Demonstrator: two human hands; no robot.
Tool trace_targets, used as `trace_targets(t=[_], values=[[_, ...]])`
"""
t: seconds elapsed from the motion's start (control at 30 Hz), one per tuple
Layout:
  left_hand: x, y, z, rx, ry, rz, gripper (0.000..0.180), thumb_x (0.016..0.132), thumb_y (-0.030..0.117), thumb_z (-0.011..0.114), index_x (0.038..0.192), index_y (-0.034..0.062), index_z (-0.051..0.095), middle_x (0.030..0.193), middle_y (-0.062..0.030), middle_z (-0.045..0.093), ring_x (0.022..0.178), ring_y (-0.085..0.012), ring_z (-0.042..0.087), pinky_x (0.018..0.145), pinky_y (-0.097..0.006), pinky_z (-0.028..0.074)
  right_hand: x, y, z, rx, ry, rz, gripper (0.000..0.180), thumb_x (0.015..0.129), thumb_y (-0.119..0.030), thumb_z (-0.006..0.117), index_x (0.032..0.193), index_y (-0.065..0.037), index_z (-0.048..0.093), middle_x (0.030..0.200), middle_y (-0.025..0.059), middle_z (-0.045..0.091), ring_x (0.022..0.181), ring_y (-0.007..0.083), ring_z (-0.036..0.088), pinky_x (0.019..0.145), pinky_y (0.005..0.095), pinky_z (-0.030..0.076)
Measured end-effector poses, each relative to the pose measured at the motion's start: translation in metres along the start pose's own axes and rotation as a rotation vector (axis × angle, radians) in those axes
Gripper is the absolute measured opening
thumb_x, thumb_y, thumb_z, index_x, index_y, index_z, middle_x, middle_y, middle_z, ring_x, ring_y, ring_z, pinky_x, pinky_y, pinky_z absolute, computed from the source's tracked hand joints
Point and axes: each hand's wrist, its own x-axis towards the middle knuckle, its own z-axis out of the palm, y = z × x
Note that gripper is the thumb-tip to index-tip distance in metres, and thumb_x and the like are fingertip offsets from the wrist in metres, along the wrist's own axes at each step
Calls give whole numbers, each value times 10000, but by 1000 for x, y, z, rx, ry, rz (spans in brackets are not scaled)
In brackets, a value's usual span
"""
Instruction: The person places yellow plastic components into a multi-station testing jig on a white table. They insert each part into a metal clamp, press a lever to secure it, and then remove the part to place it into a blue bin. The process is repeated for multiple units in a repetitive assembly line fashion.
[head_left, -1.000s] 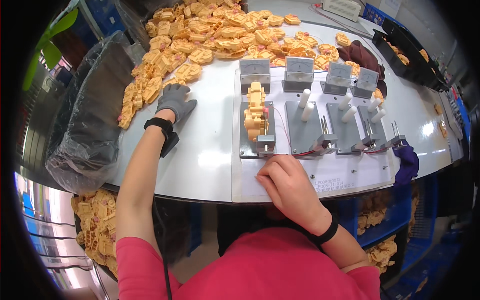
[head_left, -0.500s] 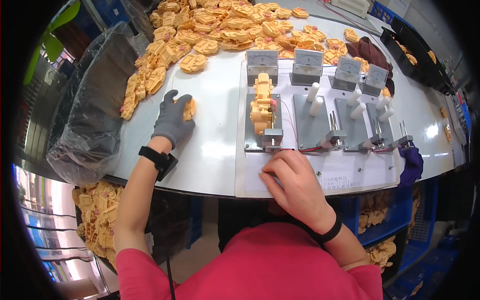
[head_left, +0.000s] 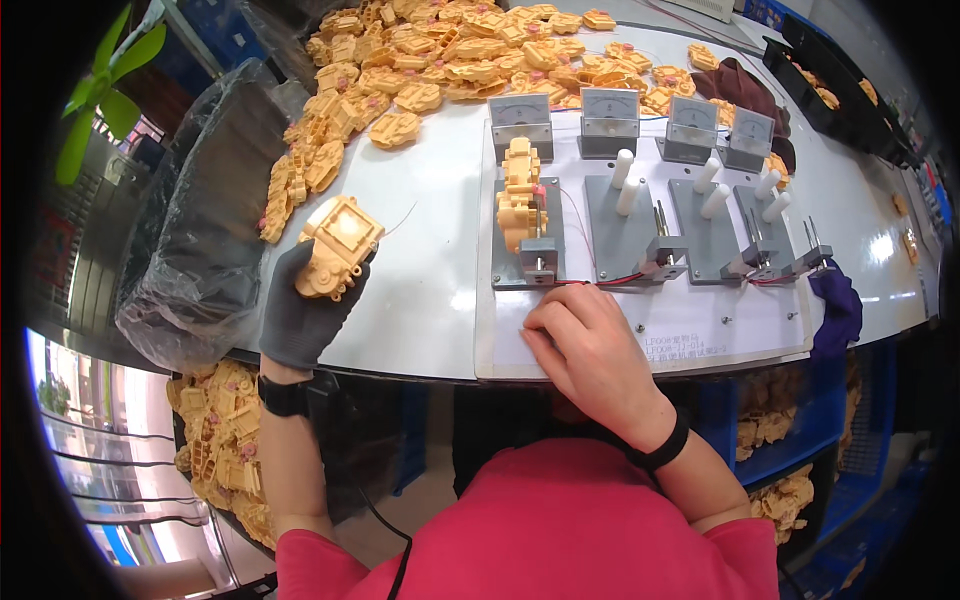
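My left hand [head_left: 308, 318], in a dark grey glove, is closed round a yellow plastic gearbox housing [head_left: 335, 248], raised above the table's left front edge. The housing shows a square recess, and a thin wire sticks out at its right. My right hand [head_left: 590, 345] is bare and rests on the white board with fingers curled and pressed together; I see nothing in them. Its knuckles are beside the red wires of a test fixture [head_left: 512, 270]. On that fixture another yellow gearbox housing [head_left: 520, 195] stands upright against metal pins, with a small panel meter [head_left: 520, 110] behind it.
A heap of yellow housings [head_left: 440, 50] covers the table's back. Several grey fixtures with white posts [head_left: 625, 190] stand to the right, meters behind them. A plastic-lined bin [head_left: 190, 220] flanks the left; a black tray [head_left: 840, 100], brown cloth [head_left: 735, 90] and purple cloth [head_left: 838, 300] lie right.
My left hand has drawn back toward me and turned palm up, bringing the housing into plain view. My right hand has stayed by the fixture. The whole view has shifted slightly.
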Motion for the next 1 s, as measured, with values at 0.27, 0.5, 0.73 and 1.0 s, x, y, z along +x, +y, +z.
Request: trace_targets(t=[0.27, 0.5, 0.73, 1.0], values=[[-31, -2, 69, -138, -240, 96, 614, 929, 277, 623, 1428, 12, 382, 1368, -204, 495, 1269, -383, 515, 998, -490, 516, -1, 2, 2, 10, 19, 49, 122, 833, -58, 694, 866, -19, 583, 891, 110, 560, 870, 308, 557, 792, 399, 454], [-24, -13, 89, -144, -335, 39, 537, 958, 246, 583, 1418, 46, 389, 1367, -168, 486, 1222, -310, 554, 842, -339, 553, 1, 0, 3, 25, 35, 42, 121, 833, -64, 700, 882, -16, 600, 901, 114, 569, 881, 311, 564, 800, 399, 460], [-22, -18, 106, -51, -335, 68, 569, 988, 303, 515, 1468, 46, 349, 1363, -161, 540, 1304, -299, 486, 997, -413, 464, -15, -10, -37, 218, 215, 37, 213, 826, -47, 727, 1014, -38, 629, 975, 112, 604, 943, 297, 579, 801, 390, 479], [-9, -27, 130, -403, -519, -254, 677, 1005, 306, 502, 1524, 6, 188, 1500, -255, 331, 1374, -366, 399, 959, -384, 541, -25, 30, -72, 64, 462, 228, 268, 877, -48, 673, 1137, -55, 608, 1050, 90, 574, 922, 217, 546, 764, 320, 444]])
